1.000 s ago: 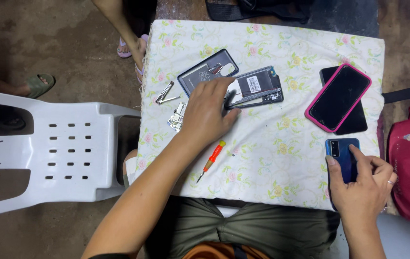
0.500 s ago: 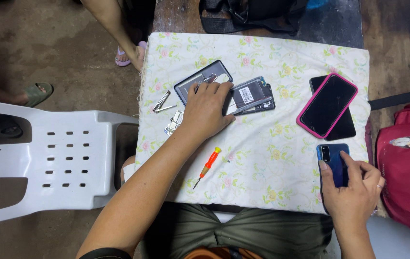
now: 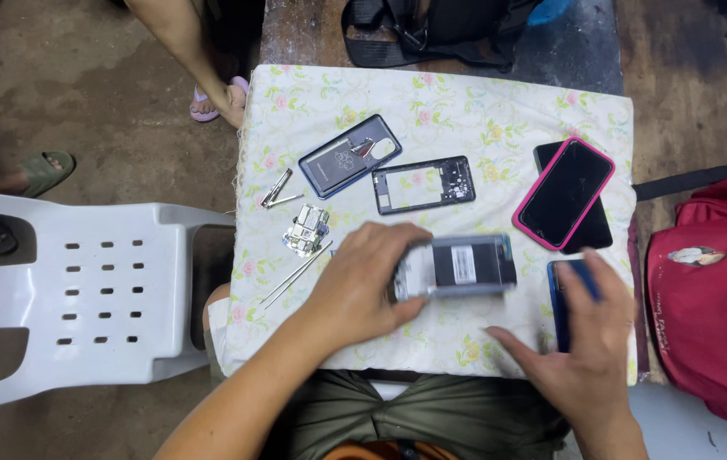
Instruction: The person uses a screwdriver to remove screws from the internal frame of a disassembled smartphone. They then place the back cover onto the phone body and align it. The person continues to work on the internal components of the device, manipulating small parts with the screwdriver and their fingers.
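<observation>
one floral cloth-covered table, white plastic chair, concrete floor

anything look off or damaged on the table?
No spill or breakage. A phone is taken apart: the left hand holds the opened grey phone body; its dark back cover, black rectangular frame and small circuit board lie loose on the floral cloth. The right hand rests on a blue phone.

A white rectangular label on the opened phone; dark pink-cased phone screen right.
</observation>
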